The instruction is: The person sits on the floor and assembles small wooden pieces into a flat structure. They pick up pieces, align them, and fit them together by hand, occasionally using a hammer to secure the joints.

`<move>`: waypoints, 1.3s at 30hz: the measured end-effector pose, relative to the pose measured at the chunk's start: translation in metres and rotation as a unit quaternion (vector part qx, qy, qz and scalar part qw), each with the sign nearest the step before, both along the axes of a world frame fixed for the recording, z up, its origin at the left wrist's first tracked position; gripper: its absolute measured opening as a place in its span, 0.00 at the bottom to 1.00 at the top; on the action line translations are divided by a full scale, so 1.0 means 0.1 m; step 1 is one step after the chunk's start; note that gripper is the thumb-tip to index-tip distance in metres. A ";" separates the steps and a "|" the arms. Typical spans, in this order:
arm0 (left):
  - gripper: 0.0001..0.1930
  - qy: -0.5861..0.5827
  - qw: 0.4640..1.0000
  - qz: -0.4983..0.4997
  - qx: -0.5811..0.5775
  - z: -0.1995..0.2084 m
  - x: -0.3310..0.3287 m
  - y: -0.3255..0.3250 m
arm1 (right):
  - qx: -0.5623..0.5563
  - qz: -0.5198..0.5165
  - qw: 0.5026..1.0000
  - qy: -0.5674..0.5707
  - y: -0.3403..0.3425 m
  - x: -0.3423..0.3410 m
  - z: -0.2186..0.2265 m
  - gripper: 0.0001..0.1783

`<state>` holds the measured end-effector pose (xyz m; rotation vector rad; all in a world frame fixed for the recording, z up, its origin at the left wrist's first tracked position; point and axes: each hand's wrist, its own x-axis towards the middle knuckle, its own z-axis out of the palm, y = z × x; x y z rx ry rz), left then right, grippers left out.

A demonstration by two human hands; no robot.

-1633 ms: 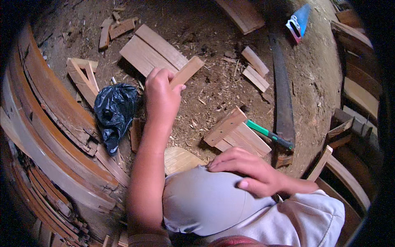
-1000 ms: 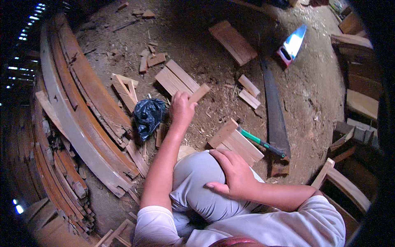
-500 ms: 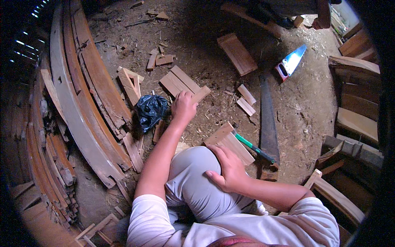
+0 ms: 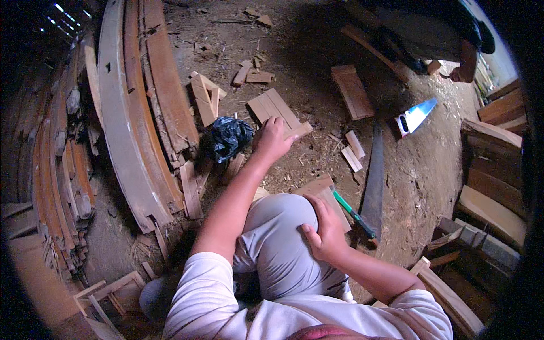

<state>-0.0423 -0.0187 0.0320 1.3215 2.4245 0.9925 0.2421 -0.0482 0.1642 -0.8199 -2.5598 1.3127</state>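
Dirt floor, stacked timber

A single view comes from a fisheye camera worn on the person's head, looking steeply down past their chest and bent knee to a dirt floor. The knee sits near the picture's centre, close to the lens. Beyond the knee, towards the top, lie a small wood block and flat boards. Left of the knee, long planks bow with the lens's curve. Right of the knee lies a saw blade. The rim fades to black.
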 end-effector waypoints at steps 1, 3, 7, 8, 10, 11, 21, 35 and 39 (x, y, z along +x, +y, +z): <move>0.26 -0.060 0.997 -0.001 -0.039 0.06 -0.09 -0.09 | -0.001 0.004 1.000 0.004 -0.01 -0.01 0.01 0.40; 0.24 -0.138 0.975 0.011 -0.173 0.24 -0.19 -0.32 | -0.003 0.002 1.000 0.007 -0.03 -0.01 0.02 0.39; 0.22 -0.121 0.963 0.072 -0.230 0.45 -0.24 -0.78 | 0.004 -0.009 1.000 0.018 -0.02 0.02 -0.01 0.38; 0.22 -0.127 0.970 0.120 -0.170 0.40 -0.23 -0.90 | 0.002 -0.008 1.000 0.024 -0.03 0.01 0.01 0.38; 0.21 -0.123 0.970 0.194 -0.079 0.23 -0.33 -1.11 | -0.004 0.004 0.999 0.034 -0.05 -0.04 0.04 0.38; 0.21 -0.116 0.969 0.214 -0.049 0.23 -0.34 -1.13 | -0.005 0.005 0.999 0.034 -0.03 -0.02 0.04 0.38; 0.10 -0.086 0.946 0.313 -0.009 -0.26 -0.69 -1.65 | -0.006 0.008 0.999 0.038 -0.10 -0.02 -0.01 0.47; 0.14 -0.053 0.940 0.337 0.030 -0.06 -0.60 -1.44 | -0.050 0.045 0.997 0.044 -0.12 -0.03 -0.08 0.53; 0.11 0.017 0.977 0.212 0.025 0.31 -0.34 -1.30 | -0.032 0.051 0.998 0.034 -0.07 0.03 -0.14 0.56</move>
